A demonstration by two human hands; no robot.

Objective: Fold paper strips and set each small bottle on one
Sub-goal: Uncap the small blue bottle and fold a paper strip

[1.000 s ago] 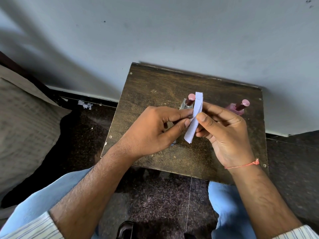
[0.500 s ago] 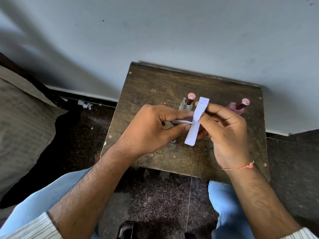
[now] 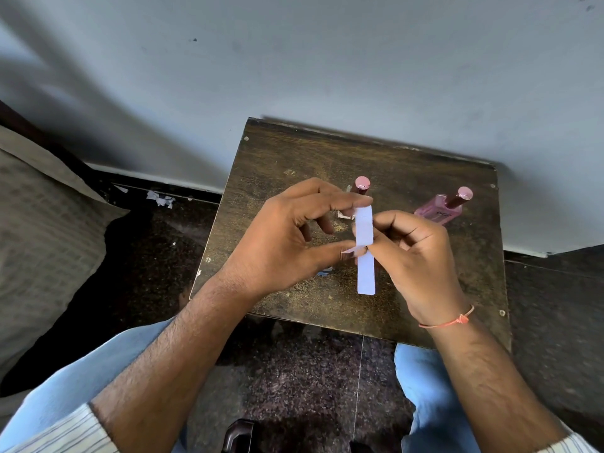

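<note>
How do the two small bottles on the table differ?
The left bottle looks clear and stands mostly hidden behind the left hand; the right bottle is pink and in full view, beside the right hand. Both have dark caps with pink tops.

This looks like a room in a home, a bedroom or living corner rather than any workplace. A small dark wooden bench [image 3: 287, 158], worn and scratched, with screw heads at its corners, stands pushed against a plain pale painted wall [image 3: 327, 60] that carries a few marks. The floor [image 3: 294, 380] is dark speckled stone tile with a visible joint line. At the left lies a beige woven cushion or mattress edge [image 3: 42, 223] beside a dark wooden frame. Torn paper scraps [image 3: 160, 199] lie on the floor by the skirting. Two cosmetic-style bottles, one pink [image 3: 439, 212], stand on the bench, fitting household use.
</note>
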